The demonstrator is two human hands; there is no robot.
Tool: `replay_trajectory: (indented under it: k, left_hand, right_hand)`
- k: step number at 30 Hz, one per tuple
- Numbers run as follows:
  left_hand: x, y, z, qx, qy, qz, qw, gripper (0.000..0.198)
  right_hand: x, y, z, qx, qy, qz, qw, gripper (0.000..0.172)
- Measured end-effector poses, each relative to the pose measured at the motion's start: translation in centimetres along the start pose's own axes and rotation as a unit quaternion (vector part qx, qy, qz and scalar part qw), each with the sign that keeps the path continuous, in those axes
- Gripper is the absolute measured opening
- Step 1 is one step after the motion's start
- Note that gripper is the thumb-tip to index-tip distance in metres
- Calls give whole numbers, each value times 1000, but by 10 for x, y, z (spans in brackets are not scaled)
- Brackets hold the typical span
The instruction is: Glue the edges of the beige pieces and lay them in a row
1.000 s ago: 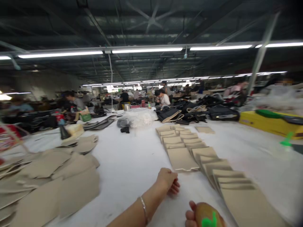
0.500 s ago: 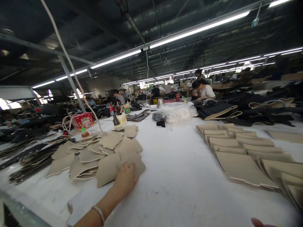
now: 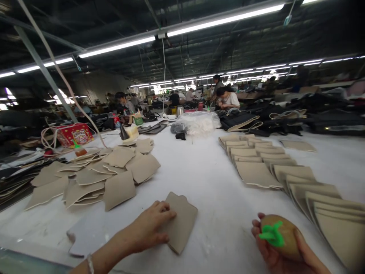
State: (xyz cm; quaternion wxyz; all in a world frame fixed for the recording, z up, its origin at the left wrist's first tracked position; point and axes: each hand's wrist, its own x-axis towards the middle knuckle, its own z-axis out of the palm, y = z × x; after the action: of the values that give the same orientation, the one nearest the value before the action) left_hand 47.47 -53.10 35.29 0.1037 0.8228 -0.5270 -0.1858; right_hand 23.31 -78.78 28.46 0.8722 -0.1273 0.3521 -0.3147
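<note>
One beige, padded-looking panel (image 3: 181, 220) lies flat on the white tabletop in front of me. My left hand (image 3: 155, 226) is on its left edge, fingers curled over and touching it. At lower right, my right hand (image 3: 266, 249) is wrapped round a squeeze bottle (image 3: 285, 238) with a bright green nozzle, the nozzle pointing left. Its contents look amber-brown. Left of centre spreads a loose pile of similar beige panels (image 3: 119, 190). On the right, more beige panels (image 3: 256, 173) overlap in long rows.
Behind the pile stand a red box (image 3: 72, 135) and another green-tipped bottle (image 3: 80, 151). A clear plastic bag (image 3: 196, 123) lies at the table's far end, near dark fabric pieces (image 3: 239, 121). A white cut-out sheet (image 3: 88, 236) is at lower left. People sit working further back.
My left hand has drawn one beige panel off the pile, rightward and nearer to me. My right hand has come further into view, showing the green-nozzled bottle. The view has shifted right.
</note>
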Motion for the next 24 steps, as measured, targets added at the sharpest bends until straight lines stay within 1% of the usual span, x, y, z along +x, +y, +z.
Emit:
replay_trajectory:
  k: [1,3,5,7,9,11,14,17,21,24]
  left_hand:
    - [0,2,1,20,-5,-3,1000,55]
    - [2,9,7,48,-7,-39,998,48]
    - [4,20,17,50,-8,-90,995,44]
    - [6,31,27,46,-9,-120,992,41]
    - [9,39,35,55,-15,-123,991,39]
    - [11,44,37,75,-28,-118,990,36]
    - [11,48,35,88,-49,-93,991,33]
    - [11,53,32,94,-56,-69,992,32]
    - [17,62,31,129,-73,-84,985,31]
    - [27,68,33,150,-67,-97,982,32]
  right_hand:
    - [-7,0,8,8,9,3,1000,43]
    - [-14,0,18,10,9,-5,1000,42]
    - [-15,0,19,4,-5,-22,1000,42]
    - [-12,0,15,1,-17,-31,999,41]
    - [-8,0,11,4,-29,-36,999,37]
    - [-6,1,9,4,-37,-43,998,32]
    - [-6,4,10,-14,-46,-63,997,28]
    - [-7,6,10,-36,-56,-82,994,30]
    - [-9,7,10,-45,-70,-86,993,33]
    - [-9,7,11,-46,-77,-79,993,33]
